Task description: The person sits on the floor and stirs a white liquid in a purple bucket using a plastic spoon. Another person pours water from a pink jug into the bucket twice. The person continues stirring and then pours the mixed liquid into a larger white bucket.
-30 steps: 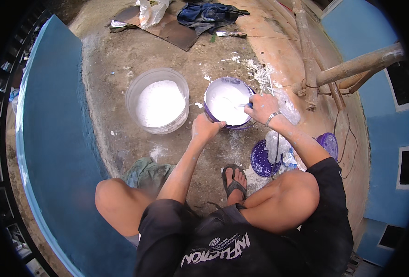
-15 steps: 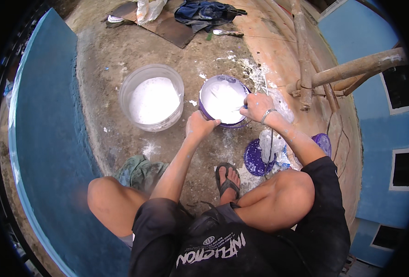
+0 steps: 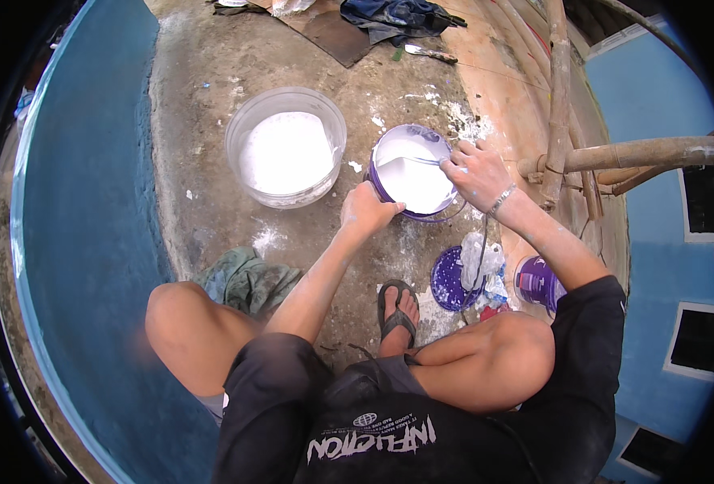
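A purple bucket (image 3: 379,187) holding thick white paint (image 3: 413,184) stands in front of me on the ground, seemingly tipped a little toward me. My left hand (image 3: 366,211) grips its near left rim, thumb along the edge. At the far right of the rim, my right hand (image 3: 479,173) is closed on a thin pale stirring stick (image 3: 419,160), which reaches left over the paint; its exact kind is unclear. To the left sits a wide translucent tub (image 3: 237,173) with white liquid (image 3: 288,152) inside, touched by neither hand.
A paint-spattered purple lid (image 3: 447,278) lies under a crumpled plastic bag (image 3: 481,260), beside another purple bucket (image 3: 534,282). Green cloth (image 3: 248,278) lies by my left knee. A blue wall (image 3: 91,210) borders the left; bamboo poles (image 3: 623,155) stand right. Farther off lies a brush (image 3: 429,53).
My view has shifted somewhat. My right hand has lifted away from the paint, and more of the stirring stick shows. The bucket appears more tilted toward me; my left hand stays on its rim.
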